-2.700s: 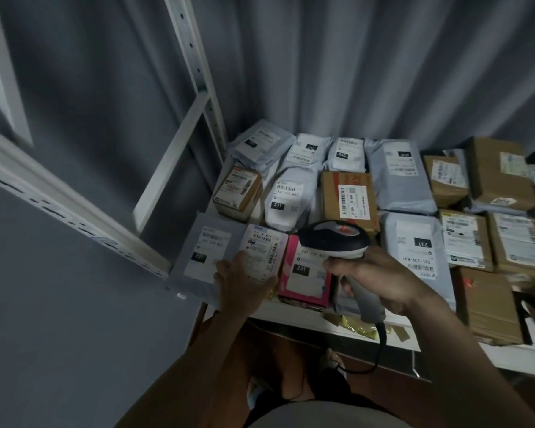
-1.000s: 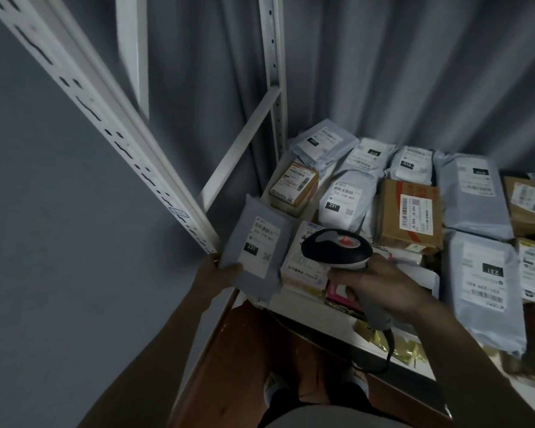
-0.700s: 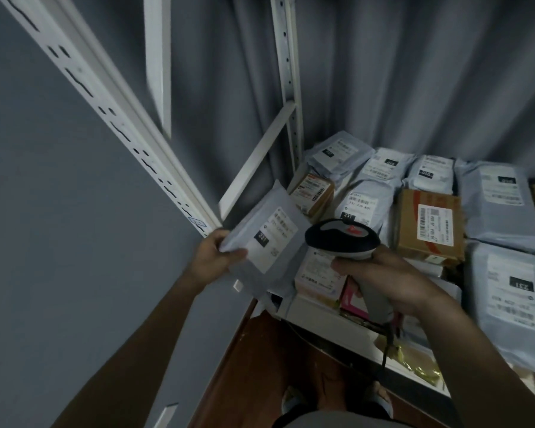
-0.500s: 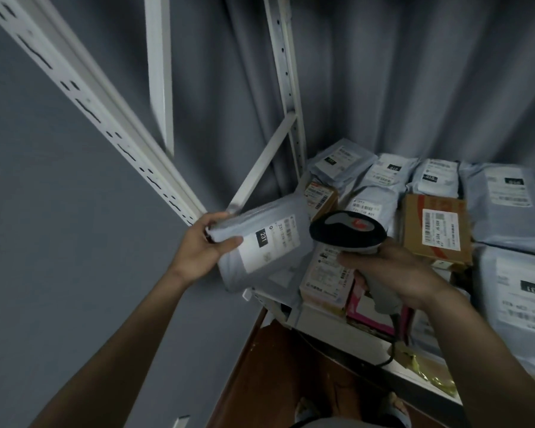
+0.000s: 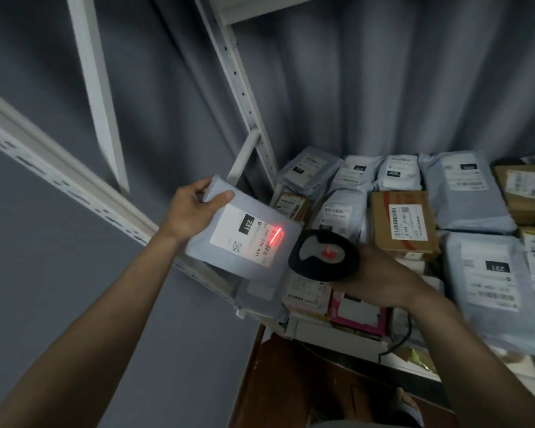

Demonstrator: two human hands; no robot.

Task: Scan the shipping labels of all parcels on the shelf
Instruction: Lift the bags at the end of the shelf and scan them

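My left hand (image 5: 190, 211) grips the top corner of a grey poly-bag parcel (image 5: 244, 261), held up off the shelf with its white label marked 231 facing me. A red scan line glows across that label's barcode (image 5: 275, 236). My right hand (image 5: 380, 278) holds a black handheld scanner (image 5: 323, 254) just right of the parcel, its head aimed at the label. Several more grey bags and brown boxes, such as a brown box (image 5: 403, 225), lie label-up on the white shelf (image 5: 337, 330).
White slotted shelf uprights (image 5: 238, 88) and a diagonal brace (image 5: 243, 157) rise left of the parcels. A grey curtain hangs behind. A pink parcel (image 5: 357, 313) lies at the shelf's front edge below my right hand. The scanner's cable (image 5: 399, 338) hangs over the edge.
My left hand lifted the grey parcel from the shelf's front left corner and turned its label up. The scanner's red line now falls on the barcode.
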